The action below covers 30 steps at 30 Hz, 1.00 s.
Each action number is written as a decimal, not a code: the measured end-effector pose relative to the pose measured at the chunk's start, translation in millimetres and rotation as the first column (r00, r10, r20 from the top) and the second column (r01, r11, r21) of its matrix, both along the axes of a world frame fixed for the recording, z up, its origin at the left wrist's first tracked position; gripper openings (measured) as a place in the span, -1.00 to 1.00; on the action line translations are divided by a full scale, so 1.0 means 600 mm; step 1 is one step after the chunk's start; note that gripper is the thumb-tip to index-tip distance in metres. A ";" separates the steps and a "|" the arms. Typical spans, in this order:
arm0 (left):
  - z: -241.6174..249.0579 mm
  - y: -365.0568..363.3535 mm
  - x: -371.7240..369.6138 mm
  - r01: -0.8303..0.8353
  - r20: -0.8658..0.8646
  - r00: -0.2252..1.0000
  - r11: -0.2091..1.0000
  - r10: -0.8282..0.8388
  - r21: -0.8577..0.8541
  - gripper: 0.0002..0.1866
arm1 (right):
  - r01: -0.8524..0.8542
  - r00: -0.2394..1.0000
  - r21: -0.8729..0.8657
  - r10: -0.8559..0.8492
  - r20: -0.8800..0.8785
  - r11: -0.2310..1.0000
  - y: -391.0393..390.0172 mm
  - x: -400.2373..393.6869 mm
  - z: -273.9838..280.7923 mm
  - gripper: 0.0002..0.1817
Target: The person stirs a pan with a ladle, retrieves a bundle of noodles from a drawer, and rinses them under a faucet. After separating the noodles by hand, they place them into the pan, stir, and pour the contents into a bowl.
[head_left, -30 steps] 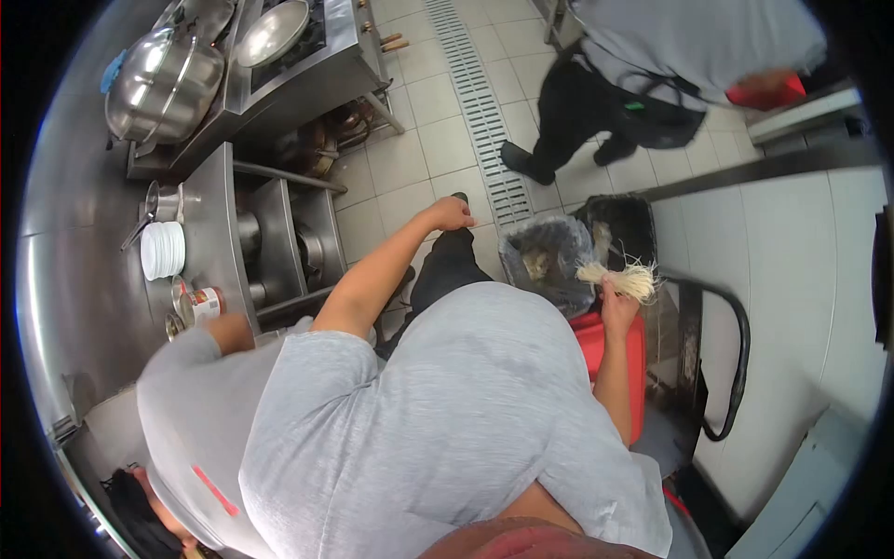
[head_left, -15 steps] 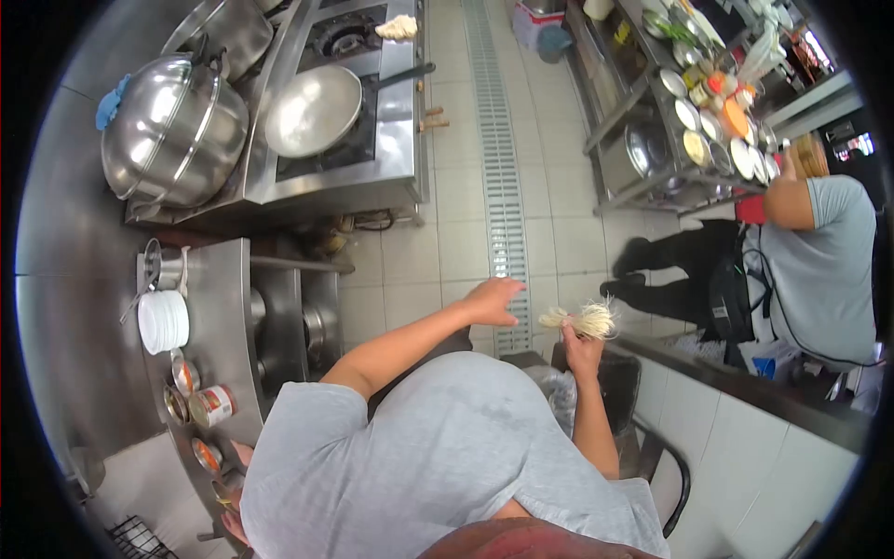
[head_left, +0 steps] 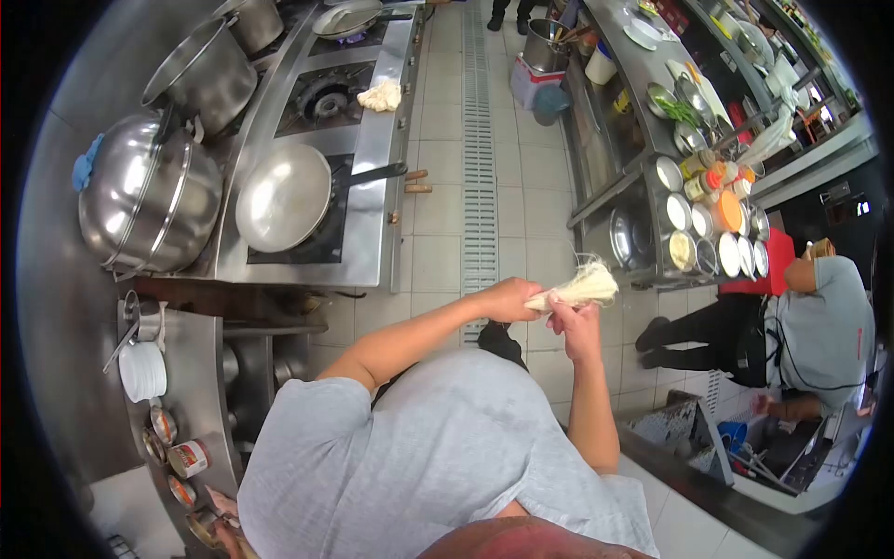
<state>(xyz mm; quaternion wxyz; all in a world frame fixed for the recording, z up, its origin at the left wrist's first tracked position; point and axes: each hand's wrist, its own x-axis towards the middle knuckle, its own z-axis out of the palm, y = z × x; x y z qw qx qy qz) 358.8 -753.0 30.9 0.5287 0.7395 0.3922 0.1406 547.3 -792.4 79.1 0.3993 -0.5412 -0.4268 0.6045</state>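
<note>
A bundle of thin pale strands (head_left: 592, 284), noodle-like, is held between my two hands over the tiled floor. My left hand (head_left: 508, 300) is closed round its narrow left end. Beside it, my right hand (head_left: 575, 326) pinches the middle of the bundle from below. The loose strands fan out to the right past my right fingers. I cannot make out exactly what kind of strands they are.
Ahead on the left is a stove (head_left: 358, 263) with a wok (head_left: 284, 197), a cloth (head_left: 380, 96) and big pots. A shelf (head_left: 200, 373) holds stacked plates and cans. Seasoning containers (head_left: 727, 212) stand right, near a co-worker (head_left: 819, 317). A floor drain (head_left: 480, 186) runs ahead.
My left hand has come across and closed on the bundle, which only my right hand held before. The view has shifted, showing more of the stove and the right-hand counter.
</note>
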 end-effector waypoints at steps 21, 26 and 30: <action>-0.076 0.640 -0.181 -0.702 -0.080 0.703 0.673 0.706 -0.232 -0.70 | -0.478 0.141 -0.392 0.509 0.849 0.786 0.725 0.270 -0.400 -0.63; -0.070 0.758 -0.235 -0.738 -0.079 0.656 0.614 0.751 -0.280 -0.70 | -0.582 0.395 -0.297 0.583 0.710 0.757 0.856 0.262 -0.370 -0.67; -0.056 0.826 -0.269 -0.798 -0.105 0.579 0.536 0.808 -0.276 -0.69 | -0.541 0.293 -0.282 0.492 0.820 0.792 1.027 0.191 -0.341 -0.66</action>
